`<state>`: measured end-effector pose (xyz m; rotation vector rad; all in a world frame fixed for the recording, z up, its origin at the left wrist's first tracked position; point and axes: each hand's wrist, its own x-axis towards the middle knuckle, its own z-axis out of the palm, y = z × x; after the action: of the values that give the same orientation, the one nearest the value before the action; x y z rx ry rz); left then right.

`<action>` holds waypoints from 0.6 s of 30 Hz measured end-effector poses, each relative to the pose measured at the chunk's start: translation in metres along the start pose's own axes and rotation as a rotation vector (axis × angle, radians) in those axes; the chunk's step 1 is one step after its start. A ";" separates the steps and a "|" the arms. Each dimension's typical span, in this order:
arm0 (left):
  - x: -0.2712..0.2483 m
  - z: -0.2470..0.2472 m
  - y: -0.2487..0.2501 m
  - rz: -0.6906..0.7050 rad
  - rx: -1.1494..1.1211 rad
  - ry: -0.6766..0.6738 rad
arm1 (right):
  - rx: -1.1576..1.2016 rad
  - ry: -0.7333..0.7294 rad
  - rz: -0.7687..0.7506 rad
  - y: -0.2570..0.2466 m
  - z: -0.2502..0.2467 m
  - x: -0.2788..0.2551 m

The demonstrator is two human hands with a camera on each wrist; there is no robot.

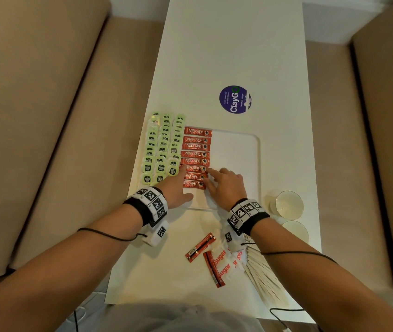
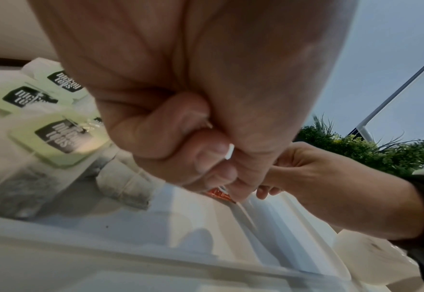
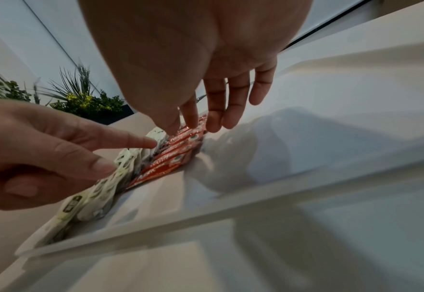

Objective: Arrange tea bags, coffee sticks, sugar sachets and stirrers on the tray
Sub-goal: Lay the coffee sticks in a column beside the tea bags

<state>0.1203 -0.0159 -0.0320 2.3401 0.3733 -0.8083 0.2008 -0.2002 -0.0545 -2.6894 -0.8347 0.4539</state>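
A white tray (image 1: 235, 154) lies on the white table. Three columns of green-tagged tea bags (image 1: 163, 149) fill its left side. Beside them runs a column of red coffee sticks (image 1: 196, 154). My left hand (image 1: 179, 185) points its straight index finger at the left ends of the nearest sticks, the other fingers curled and holding nothing. My right hand (image 1: 223, 184) rests straight fingertips (image 3: 191, 122) on the right ends of those sticks (image 3: 171, 158). Two loose coffee sticks (image 1: 200, 246), sugar sachets (image 1: 230, 262) and wooden stirrers (image 1: 262, 271) lie on the table near me.
Two glass cups (image 1: 289, 204) stand right of the tray's near corner. A round purple sticker (image 1: 235, 99) sits on the table beyond the tray. Beige sofa cushions (image 1: 46, 116) flank the table on both sides. The tray's right half is bare.
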 end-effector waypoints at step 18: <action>-0.060 0.065 0.012 0.095 0.197 -0.135 | -0.020 -0.358 0.023 0.006 -0.012 -0.110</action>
<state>0.0497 -0.0704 -0.0287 2.4449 0.1281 -0.9895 0.1222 -0.2716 -0.0222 -2.6777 -0.9026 0.9569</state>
